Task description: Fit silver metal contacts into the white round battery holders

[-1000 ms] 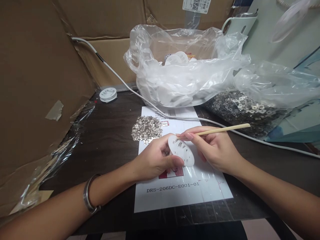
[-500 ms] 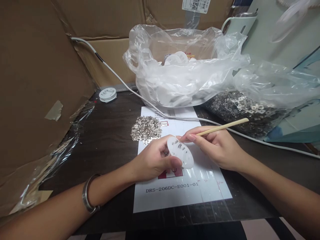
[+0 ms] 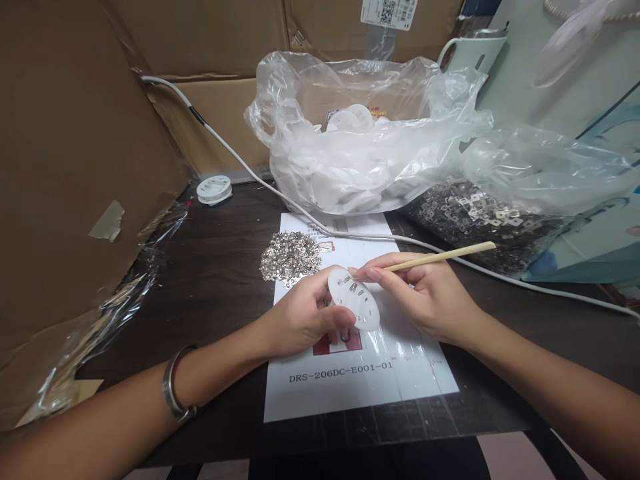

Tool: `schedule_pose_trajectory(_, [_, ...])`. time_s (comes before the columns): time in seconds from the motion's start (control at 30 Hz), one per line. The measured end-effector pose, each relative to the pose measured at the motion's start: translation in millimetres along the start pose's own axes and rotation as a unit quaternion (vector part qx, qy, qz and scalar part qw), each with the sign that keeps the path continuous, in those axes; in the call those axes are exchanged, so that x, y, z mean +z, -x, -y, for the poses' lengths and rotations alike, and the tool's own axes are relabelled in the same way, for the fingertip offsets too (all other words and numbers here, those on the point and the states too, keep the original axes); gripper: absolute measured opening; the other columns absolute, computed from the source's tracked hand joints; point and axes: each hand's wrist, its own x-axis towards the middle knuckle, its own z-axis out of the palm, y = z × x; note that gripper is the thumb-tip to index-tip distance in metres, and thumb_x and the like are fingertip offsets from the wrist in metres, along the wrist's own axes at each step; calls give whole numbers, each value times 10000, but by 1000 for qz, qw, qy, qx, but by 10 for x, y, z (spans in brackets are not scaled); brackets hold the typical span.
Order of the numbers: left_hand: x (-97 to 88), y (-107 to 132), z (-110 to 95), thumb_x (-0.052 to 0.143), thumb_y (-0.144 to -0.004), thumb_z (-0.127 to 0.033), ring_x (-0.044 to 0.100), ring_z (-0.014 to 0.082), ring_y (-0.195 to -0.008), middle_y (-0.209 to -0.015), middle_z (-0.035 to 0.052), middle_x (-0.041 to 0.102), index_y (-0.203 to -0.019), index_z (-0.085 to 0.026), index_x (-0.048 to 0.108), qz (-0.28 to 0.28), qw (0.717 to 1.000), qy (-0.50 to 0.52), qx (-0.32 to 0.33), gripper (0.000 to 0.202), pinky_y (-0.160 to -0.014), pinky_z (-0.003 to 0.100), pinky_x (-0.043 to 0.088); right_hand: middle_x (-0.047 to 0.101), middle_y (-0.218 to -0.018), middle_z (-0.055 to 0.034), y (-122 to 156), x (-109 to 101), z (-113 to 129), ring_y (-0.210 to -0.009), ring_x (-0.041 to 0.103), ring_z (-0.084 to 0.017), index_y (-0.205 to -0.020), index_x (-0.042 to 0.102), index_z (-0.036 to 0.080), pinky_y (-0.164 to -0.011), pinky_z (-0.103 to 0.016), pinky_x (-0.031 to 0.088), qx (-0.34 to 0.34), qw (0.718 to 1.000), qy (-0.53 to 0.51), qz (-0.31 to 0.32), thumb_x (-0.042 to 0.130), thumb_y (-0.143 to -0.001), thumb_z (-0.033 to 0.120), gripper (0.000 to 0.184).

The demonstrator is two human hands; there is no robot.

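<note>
My left hand [image 3: 307, 317] is closed on a round white plastic disc [image 3: 367, 308], tilted up, its thumb across the lower face. Several small slots with shiny metal pieces show in the disc. In my right hand [image 3: 427, 293] is a pale wooden chopstick [image 3: 453, 255], gripped like a pen; its tip end and those fingertips are at the disc's upper edge, and the exact contact is hidden. Just beyond my left hand lies a heap of small metal clips [image 3: 290, 259]. Beneath both hands is a printed white sheet [image 3: 320, 400].
At the back stands a clear plastic bag [image 3: 360, 160] holding white discs. A bag of metal pieces [image 3: 480, 213] sits at right. A white cable [image 3: 240, 160] crosses the table. Stacked white discs [image 3: 214, 190] lie at back left, by the cardboard wall [image 3: 65, 133].
The disc and both hands have shifted very slightly left in view, as has the whole scene. My grip on the disc and on the chopstick stays the same.
</note>
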Motion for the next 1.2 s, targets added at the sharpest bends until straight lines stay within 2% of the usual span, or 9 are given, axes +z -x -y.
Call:
schedule_pose_trajectory(0.17, [-6, 2, 8, 631, -691, -677, 586, 141, -531, -712, 87, 685, -1073, -142, 497, 3, 1000, -5, -9, 670, -399, 182, 417, 722, -909, -45, -5, 31, 33, -838, 685, -162, -743, 738, 178, -694, -225, 571, -33, 999, -6, -20, 552, -888, 286, 260])
schedule_pose_trajectory(0.27, [-9, 8, 13, 664, -683, -647, 580, 137, -539, -716, 76, 685, -1066, -155, 506, 11, 1000, -3, -8, 643, -417, 185, 413, 723, -913, -50, 3, 10, 26, -834, 686, -175, -751, 741, 182, -648, -227, 568, -24, 999, 13, -18, 558, -884, 299, 255])
schedule_pose_trajectory(0.4, [-1, 28, 22, 636, -672, -684, 583, 145, -549, -716, 84, 685, -1058, -151, 520, 3, 1000, -9, -2, 668, -431, 197, 408, 723, -943, -46, 17, -57, 2, -868, 685, -196, -741, 737, 184, -612, -237, 563, -26, 999, 27, 11, 540, -892, 291, 271])
schedule_pose_trajectory(0.57, [6, 29, 52, 679, -666, -641, 607, 164, -574, -717, 71, 682, -1103, -168, 507, 1, 1000, 8, -1, 666, -450, 210, 414, 726, -938, -52, 15, -55, 1, -838, 692, -185, -847, 734, 169, -579, -229, 557, -33, 999, 8, 11, 535, -893, 286, 236])
schedule_pose_trajectory(0.77, [14, 5, 40, 665, -705, -622, 612, 177, -578, -704, 73, 675, -1135, -164, 482, -10, 1000, -12, 5, 655, -434, 215, 428, 731, -901, -43, -30, -11, -2, -805, 692, -149, -877, 727, 163, -655, -213, 567, -62, 998, -12, 2, 547, -887, 237, 195])
schedule_pose_trajectory(0.97, [17, 21, 8, 676, -728, -587, 609, 169, -556, -704, 78, 679, -1150, -164, 477, -8, 1000, -13, 14, 630, -425, 207, 428, 722, -935, -38, -45, -88, -15, -851, 684, -127, -919, 716, 162, -712, -191, 564, -49, 997, -60, 18, 539, -906, 240, 193])
schedule_pose_trajectory(1.2, [21, 19, -5, 654, -760, -573, 597, 157, -539, -702, 74, 681, -1175, -169, 454, -8, 1000, -10, 19, 613, -428, 210, 442, 716, -936, -53, -40, -74, -13, -856, 679, -149, -911, 707, 155, -710, -217, 557, -69, 997, -29, 12, 516, -914, 236, 207])
